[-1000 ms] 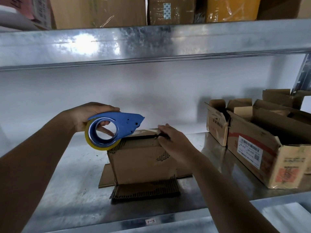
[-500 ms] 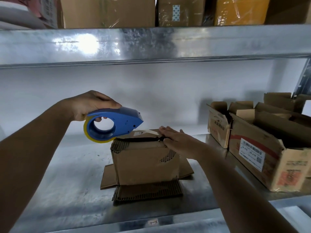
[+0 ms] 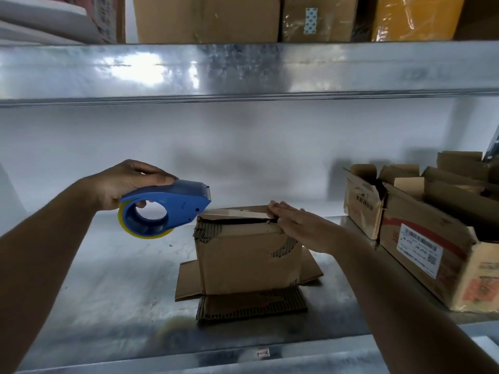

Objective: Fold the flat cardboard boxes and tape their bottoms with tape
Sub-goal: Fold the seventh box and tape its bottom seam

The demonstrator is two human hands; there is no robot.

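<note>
A: Biggest first. Go.

B: Galvanised grey metal shelf (image 3: 113,287) under my arms, a second metal shelf beam (image 3: 243,68) running across above it. Brown cartons (image 3: 208,18) and a yellow wrapped parcel (image 3: 415,17) stand on that upper level.

A: Right side?

B: Large open brown cardboard carton with a white barcode label (image 3: 421,252) at the right edge of the shelf, and a smaller open brown carton (image 3: 361,201) just behind it, touching it.

A: The task box?

B: Small worn brown corrugated cardboard box (image 3: 248,255), standing upright mid-shelf, its lower flaps splayed flat on the metal. The top flaps are folded over, with a dark gap along the near edge.

A: Hands?

B: My right hand (image 3: 299,228) lies on the box's top right corner, fingers straight and together, pressing the flap down. My left hand (image 3: 127,182) grips the blue plastic tape dispenser (image 3: 167,209) from above, fingers curled through its ring. A yellowish tape roll (image 3: 145,234) sits in it.

A: Dispenser on the box?

B: Its nose is right at the top left edge. Touching or just above, I can't tell.
</note>
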